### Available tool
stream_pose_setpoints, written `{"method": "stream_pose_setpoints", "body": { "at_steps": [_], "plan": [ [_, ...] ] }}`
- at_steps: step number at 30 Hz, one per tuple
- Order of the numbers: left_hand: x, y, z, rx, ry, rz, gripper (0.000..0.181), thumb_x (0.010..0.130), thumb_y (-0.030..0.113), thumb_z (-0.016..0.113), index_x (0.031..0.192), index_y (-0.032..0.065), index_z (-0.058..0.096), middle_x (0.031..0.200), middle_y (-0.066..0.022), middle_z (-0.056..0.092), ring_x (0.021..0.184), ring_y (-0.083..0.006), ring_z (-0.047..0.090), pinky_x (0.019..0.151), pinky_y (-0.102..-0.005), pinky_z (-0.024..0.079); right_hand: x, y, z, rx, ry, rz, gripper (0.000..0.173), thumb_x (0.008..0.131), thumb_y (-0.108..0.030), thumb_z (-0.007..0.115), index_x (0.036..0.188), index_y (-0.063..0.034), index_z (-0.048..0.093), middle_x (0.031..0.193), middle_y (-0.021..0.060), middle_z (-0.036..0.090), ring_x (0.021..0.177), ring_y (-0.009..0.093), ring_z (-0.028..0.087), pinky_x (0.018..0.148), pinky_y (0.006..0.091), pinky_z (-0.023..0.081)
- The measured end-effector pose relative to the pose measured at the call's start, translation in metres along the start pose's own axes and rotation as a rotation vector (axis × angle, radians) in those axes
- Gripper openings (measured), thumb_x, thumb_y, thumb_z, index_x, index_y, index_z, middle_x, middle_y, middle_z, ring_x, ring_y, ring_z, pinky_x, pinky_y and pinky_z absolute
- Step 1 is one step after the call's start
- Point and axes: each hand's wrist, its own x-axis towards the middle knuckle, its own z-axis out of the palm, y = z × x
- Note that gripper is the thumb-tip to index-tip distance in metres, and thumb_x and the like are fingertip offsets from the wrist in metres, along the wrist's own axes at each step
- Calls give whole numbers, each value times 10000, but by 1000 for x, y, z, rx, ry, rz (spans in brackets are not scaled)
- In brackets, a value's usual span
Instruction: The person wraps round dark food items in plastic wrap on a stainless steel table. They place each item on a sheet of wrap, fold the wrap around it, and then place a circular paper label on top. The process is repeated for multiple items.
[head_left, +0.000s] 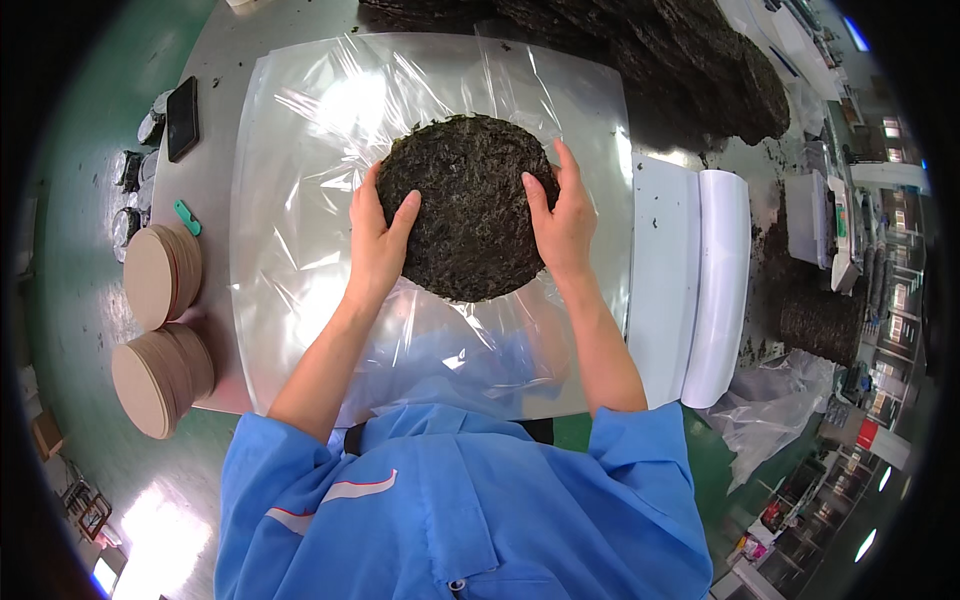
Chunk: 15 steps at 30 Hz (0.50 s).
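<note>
A round, dark green-black cake of dried seaweed (469, 214) is over the middle of a stack of clear plastic film sheets (300, 225). My left hand (381, 232) grips its left edge, the thumb resting on the top face and the fingers curled behind the rim. On the opposite side my right hand (564, 214) holds the right edge in the same way. Whether the cake's underside touches the film is hidden. Creases and bright reflections run across the film around it.
Dark seaweed sheets (675, 60) are heaped at the back right. A white roll (716, 289) lies right of the film. On the left are a phone (182, 118), a green cutter (187, 217) and two stacks of round cardboard discs (150, 277). A plastic bag (780, 397) hangs at the right edge.
</note>
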Motion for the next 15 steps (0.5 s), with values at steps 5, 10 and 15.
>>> {"method": "stream_pose_setpoints", "body": {
  "at_steps": [5, 10, 15],
  "plan": [
    [2, 35, 4, 596, 220, 351, 560, 898, 207, 634, 1347, -31, 398, 1329, -222, 430, 1275, -337, 369, 1063, -404, 315, 4, 13, -4, 135, 12, -8, 284, 866, -129, 666, 1143, -75, 630, 923, 117, 693, 822, 296, 659, 725, 365, 518],
    [7, 29, 44, 753, -327, 855, 256, 742, 28, 588, 982, -32, 651, 1089, -133, 603, 1067, -296, 567, 893, -392, 490, 5, 12, 5, -22, 14, -219, 235, 819, -47, 656, 1044, -106, 682, 902, 85, 685, 805, 271, 648, 689, 368, 515],
    [6, 14, 53, 944, -401, 872, 227, 734, 27, 565, 933, -42, 652, 1081, -135, 622, 1081, -279, 566, 918, -342, 488, 1, 19, 12, -219, 64, -342, 266, 800, -47, 652, 1053, -118, 688, 870, 54, 658, 745, 253, 613, 648, 368, 504]
  ]
}}
